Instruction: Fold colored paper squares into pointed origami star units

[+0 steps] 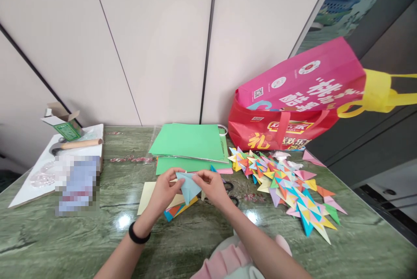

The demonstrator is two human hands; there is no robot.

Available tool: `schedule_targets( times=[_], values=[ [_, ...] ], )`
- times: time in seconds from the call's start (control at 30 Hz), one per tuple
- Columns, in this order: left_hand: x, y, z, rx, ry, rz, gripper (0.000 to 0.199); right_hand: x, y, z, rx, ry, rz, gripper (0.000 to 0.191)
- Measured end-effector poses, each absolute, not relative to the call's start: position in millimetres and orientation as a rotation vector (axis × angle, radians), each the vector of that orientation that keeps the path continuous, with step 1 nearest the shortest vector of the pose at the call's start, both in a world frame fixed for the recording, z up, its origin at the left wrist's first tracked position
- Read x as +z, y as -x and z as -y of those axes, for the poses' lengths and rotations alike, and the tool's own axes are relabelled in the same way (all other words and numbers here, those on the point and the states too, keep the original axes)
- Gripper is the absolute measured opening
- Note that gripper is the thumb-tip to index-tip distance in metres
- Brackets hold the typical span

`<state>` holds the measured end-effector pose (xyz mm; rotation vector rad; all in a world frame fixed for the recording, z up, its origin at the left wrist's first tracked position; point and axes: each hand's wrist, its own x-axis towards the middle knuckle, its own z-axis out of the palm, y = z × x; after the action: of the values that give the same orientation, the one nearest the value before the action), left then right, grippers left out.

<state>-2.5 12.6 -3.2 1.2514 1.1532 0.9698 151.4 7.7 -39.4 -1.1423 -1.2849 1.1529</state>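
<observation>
A light blue piece of folded paper (190, 188), shaped like a triangle pointing down, is held up between both hands. My left hand (168, 185) pinches its left corner with thumb and fingers. At the right corner, my right hand (210, 184) grips it the same way. Beneath the hands lie a cream paper sheet (146, 195) and several coloured paper pieces (173, 212). Black-handled scissors (232, 193) rest just right of my right hand, partly hidden by it. Beyond the hands sits a stack of green paper (189, 140).
Many folded paper triangles (293, 183) lie linked or heaped to the right. A red gift bag (254, 127) holding a pink box (302, 75) stands behind them. On the left, a white board (29, 190) carries a wooden-handled tool (81, 143) and a small green box (67, 129).
</observation>
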Motion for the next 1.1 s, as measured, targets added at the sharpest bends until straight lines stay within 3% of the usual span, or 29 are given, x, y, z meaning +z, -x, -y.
schedule_targets(
  times=[0.17,0.53,1.1],
  values=[
    [-2.1,0.6,-11.8,1.022,-1.235,-1.215,0.021,-41.7,-150.8,-8.4,1.213,1.161,1.159,0.030],
    [-3.9,12.4,-18.0,1.152,-1.208,-1.252,0.035,-32.2,-148.1,-5.1,1.336,1.008,1.120,0.028],
    [3.7,4.8,-11.2,0.952,-1.245,-1.148,0.026,-30.1,-148.8,1.2,1.082,0.988,1.412,0.017]
  ],
)
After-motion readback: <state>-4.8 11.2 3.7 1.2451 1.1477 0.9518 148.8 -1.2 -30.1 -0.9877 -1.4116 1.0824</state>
